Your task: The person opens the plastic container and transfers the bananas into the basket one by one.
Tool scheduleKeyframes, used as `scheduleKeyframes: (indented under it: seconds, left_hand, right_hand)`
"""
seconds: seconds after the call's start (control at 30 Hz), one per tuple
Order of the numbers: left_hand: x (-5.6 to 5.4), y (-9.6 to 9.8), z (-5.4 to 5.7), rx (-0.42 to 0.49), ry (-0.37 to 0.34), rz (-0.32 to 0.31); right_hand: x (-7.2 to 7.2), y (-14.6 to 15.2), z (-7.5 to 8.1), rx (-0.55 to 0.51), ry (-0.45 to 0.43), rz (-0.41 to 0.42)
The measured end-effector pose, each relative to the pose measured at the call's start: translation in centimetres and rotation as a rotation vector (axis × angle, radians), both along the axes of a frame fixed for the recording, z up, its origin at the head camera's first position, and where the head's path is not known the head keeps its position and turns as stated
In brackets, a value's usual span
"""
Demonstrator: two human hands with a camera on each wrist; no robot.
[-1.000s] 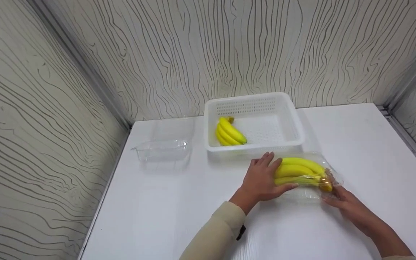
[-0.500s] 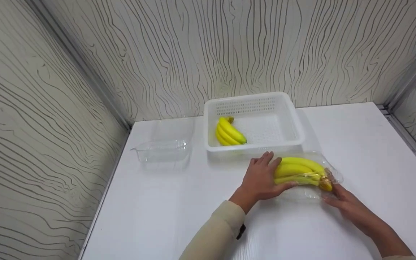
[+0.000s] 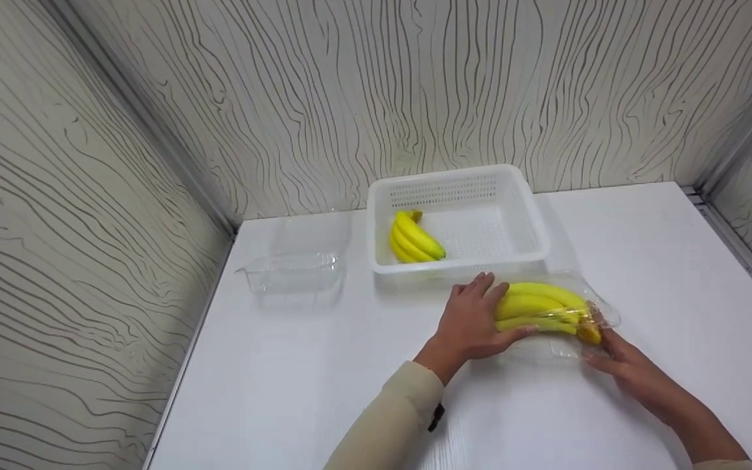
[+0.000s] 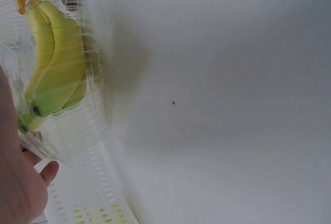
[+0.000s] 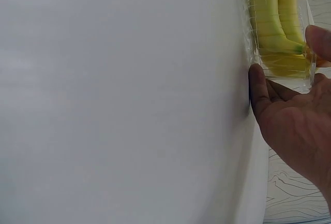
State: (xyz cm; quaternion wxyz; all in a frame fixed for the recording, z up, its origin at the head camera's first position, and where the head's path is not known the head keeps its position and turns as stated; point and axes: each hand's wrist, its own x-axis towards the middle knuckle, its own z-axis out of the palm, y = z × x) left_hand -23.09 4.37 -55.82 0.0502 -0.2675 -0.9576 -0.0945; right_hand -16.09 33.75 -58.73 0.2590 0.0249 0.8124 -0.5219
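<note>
A clear plastic box [image 3: 562, 352] at the right of the table holds a bunch of yellow bananas [image 3: 536, 307], stems to the right. My left hand [image 3: 474, 323] grips the box's left end, its thumb along the near side and its fingers over the far side. At the stem end, my right hand [image 3: 634, 372] holds the box between thumb and fingers; the head view partly hides those fingers. In the right wrist view, the right hand's fingertips [image 5: 257, 74] lie against the box's underside and corner. Bananas [image 4: 54, 58] show through ribbed plastic in the left wrist view.
Behind the hands stands a white perforated basket [image 3: 539, 241] with another banana bunch [image 3: 415, 238] at its left side. A second clear plastic box [image 3: 294, 274], its lid raised, sits at the left on the white table [image 3: 271, 385]. Patterned walls [image 3: 350, 98] enclose the table.
Both hands keep their places on the box. The glare on the clear plastic over the bananas has shifted slightly; the bunch in the basket and the left box have not moved.
</note>
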Motion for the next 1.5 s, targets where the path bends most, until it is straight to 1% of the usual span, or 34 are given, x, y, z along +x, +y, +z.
scheduleKeyframes:
  seconds: [0.3,0.53,0.67,0.93,1.17,1.5]
  left_hand:
    - [-0.02,0.00,0.17,-0.016,0.021,0.000]
    - [-0.03,0.02,0.26,-0.016,-0.007,-0.002]
    - [-0.08,0.07,0.21,-0.008,-0.010,-0.006]
    - [-0.10,-0.04,0.11,-0.004,-0.009,-0.005]
    - [-0.17,0.05,0.07,-0.002,-0.016,-0.003]
    - [-0.17,0.04,0.14,0.012,-0.014,0.006]
  right_hand:
    - [0.08,-0.10,0.06,-0.021,0.025,0.007]
    - [0.04,-0.02,0.05,-0.009,-0.001,0.002]
    - [0.11,0.01,0.17,-0.007,-0.003,0.001]
    - [0.28,-0.20,0.10,-0.039,0.032,-0.010]
    - [0.28,-0.11,-0.09,-0.042,0.057,-0.018]
    - [0.25,-0.09,0.22,-0.017,0.000,0.017]
